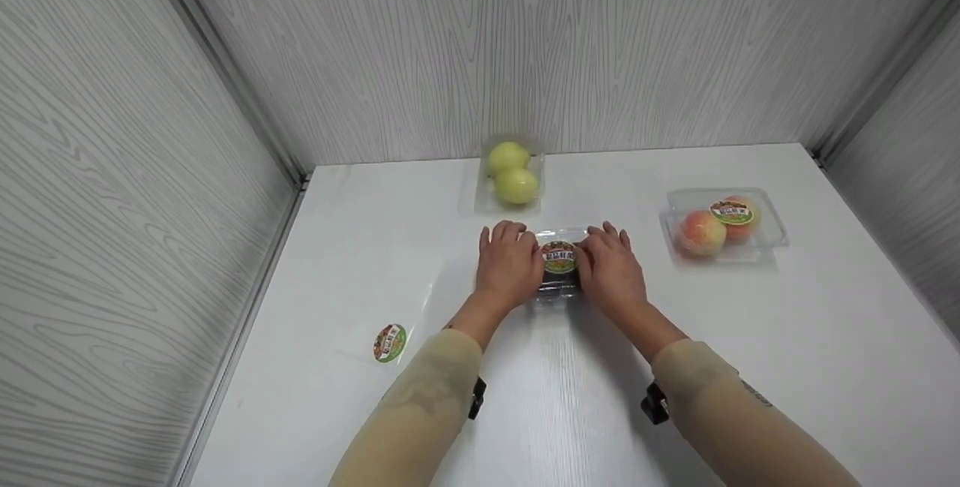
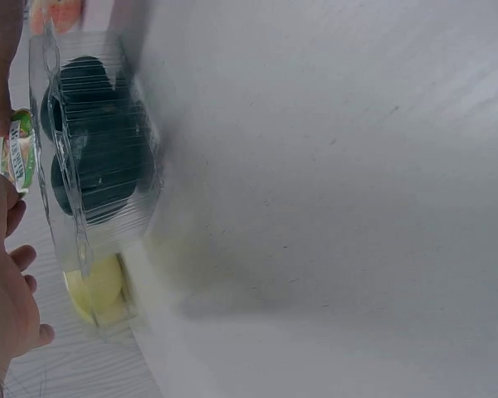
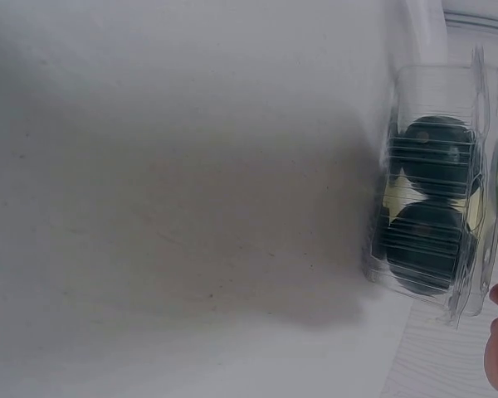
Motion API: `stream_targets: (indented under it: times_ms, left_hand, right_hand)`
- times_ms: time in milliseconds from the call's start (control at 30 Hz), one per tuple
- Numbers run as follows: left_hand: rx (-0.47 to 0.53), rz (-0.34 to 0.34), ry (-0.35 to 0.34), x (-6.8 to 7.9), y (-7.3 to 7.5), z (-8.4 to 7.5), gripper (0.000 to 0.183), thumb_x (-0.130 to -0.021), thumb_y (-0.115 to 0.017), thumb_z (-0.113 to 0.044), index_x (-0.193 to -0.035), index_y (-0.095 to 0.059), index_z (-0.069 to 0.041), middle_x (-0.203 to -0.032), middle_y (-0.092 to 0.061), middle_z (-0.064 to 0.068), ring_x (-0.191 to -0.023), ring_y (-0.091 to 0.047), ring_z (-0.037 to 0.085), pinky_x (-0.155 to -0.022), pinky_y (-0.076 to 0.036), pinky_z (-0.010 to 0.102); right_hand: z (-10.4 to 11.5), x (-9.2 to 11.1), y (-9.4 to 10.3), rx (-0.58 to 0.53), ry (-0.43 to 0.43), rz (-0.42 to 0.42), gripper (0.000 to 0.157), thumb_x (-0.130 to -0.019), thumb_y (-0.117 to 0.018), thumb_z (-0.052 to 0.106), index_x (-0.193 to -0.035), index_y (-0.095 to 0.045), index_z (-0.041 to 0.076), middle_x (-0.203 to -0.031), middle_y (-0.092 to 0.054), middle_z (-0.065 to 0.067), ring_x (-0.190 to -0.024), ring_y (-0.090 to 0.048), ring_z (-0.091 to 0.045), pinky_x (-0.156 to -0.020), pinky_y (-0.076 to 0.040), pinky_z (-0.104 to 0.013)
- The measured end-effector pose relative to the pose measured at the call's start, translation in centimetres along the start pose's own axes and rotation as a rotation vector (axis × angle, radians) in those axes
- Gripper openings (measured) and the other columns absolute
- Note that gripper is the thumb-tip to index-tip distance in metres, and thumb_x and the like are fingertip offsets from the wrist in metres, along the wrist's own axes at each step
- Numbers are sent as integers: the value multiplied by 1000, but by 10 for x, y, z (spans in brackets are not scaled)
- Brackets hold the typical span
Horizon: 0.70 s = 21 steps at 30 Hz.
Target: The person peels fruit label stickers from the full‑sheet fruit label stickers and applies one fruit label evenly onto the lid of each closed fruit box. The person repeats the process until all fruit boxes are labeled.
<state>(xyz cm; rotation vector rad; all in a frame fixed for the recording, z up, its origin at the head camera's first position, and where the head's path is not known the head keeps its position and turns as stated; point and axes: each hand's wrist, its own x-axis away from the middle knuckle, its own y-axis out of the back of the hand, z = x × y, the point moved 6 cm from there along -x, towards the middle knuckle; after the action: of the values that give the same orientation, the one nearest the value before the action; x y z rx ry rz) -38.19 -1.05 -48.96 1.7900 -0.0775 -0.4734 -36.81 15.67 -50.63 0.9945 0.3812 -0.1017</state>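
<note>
A clear plastic fruit box with dark green round fruits inside sits on the white table between both hands. Over its lid is an oval sticker with a green rim and a pale band of print. My left hand pinches one edge of the sticker, its other fingers spread at the box's left side. From the right, my right hand pinches the opposite edge with thumb and finger. In the left wrist view the sticker shows tilted beside the lid's edge.
Behind stands a clear box holding two yellow-green fruits. To the right, two peach-coloured fruits lie in another clear box bearing a sticker. A loose sticker lies on the table at left. Grey wood-grain panels enclose the table.
</note>
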Motion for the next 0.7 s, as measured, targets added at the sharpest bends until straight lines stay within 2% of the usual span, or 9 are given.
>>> stream_targets:
  times_ms: [500, 700]
  left_hand:
    - [-18, 7, -3, -1, -6, 0, 23, -106, -56, -28, -105, -72, -11, -136, -63, 9, -137, -52, 30, -118, -35, 64]
    - [-16, 15, 14, -3, -8, 1, 24, -106, -57, -28, -105, -73, -11, -137, -63, 8, -137, -51, 29, -118, -35, 64]
  right_hand:
    - [-3, -3, -2, 8, -40, 16, 20, -105, -66, 18, -105, -70, -1, -144, -63, -21, -147, -45, -43, -127, -23, -56]
    - [-2, -3, -2, -5, 3, -25, 18, -103, -69, 17, -100, -70, -1, -139, -66, -23, -144, -49, -46, -125, -26, -60]
